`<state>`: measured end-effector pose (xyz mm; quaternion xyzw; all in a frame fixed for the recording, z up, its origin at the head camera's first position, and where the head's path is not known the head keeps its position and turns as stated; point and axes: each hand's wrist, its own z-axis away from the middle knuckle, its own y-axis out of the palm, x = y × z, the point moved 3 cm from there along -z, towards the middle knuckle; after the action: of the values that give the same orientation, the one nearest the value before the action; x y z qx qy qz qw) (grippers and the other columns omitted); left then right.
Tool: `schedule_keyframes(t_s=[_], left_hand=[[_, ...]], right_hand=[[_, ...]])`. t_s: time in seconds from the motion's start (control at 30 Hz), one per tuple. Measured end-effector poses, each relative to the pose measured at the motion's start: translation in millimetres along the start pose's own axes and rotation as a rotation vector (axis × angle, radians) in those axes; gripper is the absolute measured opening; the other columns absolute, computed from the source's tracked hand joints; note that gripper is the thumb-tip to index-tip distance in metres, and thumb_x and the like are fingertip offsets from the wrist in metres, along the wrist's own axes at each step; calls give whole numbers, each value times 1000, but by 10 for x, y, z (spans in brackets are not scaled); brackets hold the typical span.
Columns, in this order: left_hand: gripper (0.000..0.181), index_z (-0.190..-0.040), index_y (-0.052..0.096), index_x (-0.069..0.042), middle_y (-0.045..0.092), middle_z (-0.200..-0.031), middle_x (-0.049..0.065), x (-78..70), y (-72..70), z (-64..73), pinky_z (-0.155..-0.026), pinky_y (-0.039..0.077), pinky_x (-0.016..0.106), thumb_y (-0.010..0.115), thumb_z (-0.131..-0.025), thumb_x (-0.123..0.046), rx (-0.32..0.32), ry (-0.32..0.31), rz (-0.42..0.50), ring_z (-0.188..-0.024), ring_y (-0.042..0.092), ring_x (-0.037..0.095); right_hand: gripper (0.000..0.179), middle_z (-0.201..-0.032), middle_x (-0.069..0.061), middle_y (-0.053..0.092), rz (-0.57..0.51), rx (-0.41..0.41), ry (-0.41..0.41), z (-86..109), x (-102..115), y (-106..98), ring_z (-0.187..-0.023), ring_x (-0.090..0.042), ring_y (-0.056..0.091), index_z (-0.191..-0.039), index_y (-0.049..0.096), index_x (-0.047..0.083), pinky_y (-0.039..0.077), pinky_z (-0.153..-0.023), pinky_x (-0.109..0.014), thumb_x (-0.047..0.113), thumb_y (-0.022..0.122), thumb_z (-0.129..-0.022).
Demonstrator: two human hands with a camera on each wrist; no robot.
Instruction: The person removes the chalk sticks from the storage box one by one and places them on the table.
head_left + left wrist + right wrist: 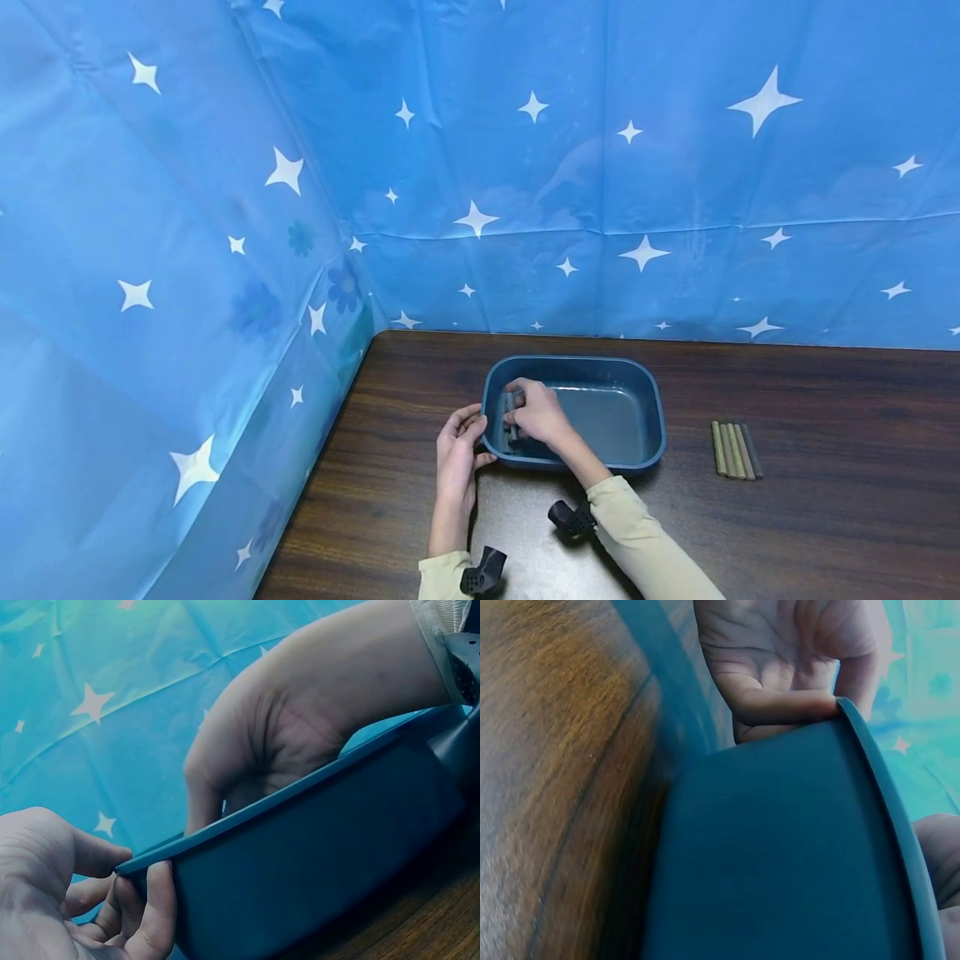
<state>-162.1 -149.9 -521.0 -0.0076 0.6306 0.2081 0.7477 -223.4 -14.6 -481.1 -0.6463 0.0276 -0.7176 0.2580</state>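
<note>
While the left hand (456, 457) is gripping the tub (611, 429) by its left end, low in the center of the frame, the right hand (540, 412) is bending over the near side, thumb and forefinger apparently pinching grey sticks (513, 433) inside. The work is looking partway along: grey sticks are lying at the tub's left end, while a row of five sticks (736, 451), four olive and one grey, is lying on the table (360, 433) at the right of the frame. Whether that row is waiting its turn or is already dealt with, the pictures are not telling. The right hand is covering part of the grey sticks, making their number uncertain. In the left wrist view, the tub's side is hiding the right fingertips; in the right wrist view, the right edge is cutting that hand off.
</note>
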Motion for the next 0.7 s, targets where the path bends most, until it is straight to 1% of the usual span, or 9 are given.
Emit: schedule_keyframes(t_s=[0.13, 0.23, 0.47, 0.6, 0.7], left_hand=[[31, -127, 59, 5, 61, -104, 10, -6, 2, 6, -50, 51, 20, 62, -100, -9, 8, 4, 7, -75, 61, 13], [31, -128, 59, 5, 60, -104, 9, -18, 5, 16, -50, 51, 20, 62, -100, -9, 10, 1, 10, -74, 61, 12], [32, -129, 58, 5, 60, -103, 6, -27, 6, 25, -51, 50, 21, 62, -101, -9, 3, -4, 8, -74, 60, 12], [32, -129, 58, 5, 60, -103, 7, -24, 8, 27, -51, 51, 21, 61, -101, -10, 5, 3, -1, -73, 60, 12], [31, -129, 58, 5, 60, -104, 8, -12, 11, 21, -51, 52, 21, 61, -101, -9, 5, 7, -10, -73, 60, 13]], right_hand=[[41, -92, -14, 67, -49, 3, -10, 24, 1, -70, -71, -23, 70, -134, 60, -8, 60, -61, -38, -8, 68, -93], [42, -97, -16, 68, -75, 2, -13, 37, 7, -127, -77, -26, 73, -135, 59, -8, 61, -64, -39, -7, 67, -94], [44, -110, -23, 68, -120, -15, -14, 76, 21, -278, -82, -28, 72, -136, 59, -8, 62, -71, -42, -7, 68, -93], [48, -112, -26, 67, -192, -13, -11, 103, 14, -363, -87, -30, 73, -139, 56, -9, 63, -76, -42, -6, 69, -93], [49, -115, -27, 66, -239, -13, 3, 119, -1, -424, -89, -29, 73, -139, 55, -9, 63, -75, -41, -5, 69, -93]])
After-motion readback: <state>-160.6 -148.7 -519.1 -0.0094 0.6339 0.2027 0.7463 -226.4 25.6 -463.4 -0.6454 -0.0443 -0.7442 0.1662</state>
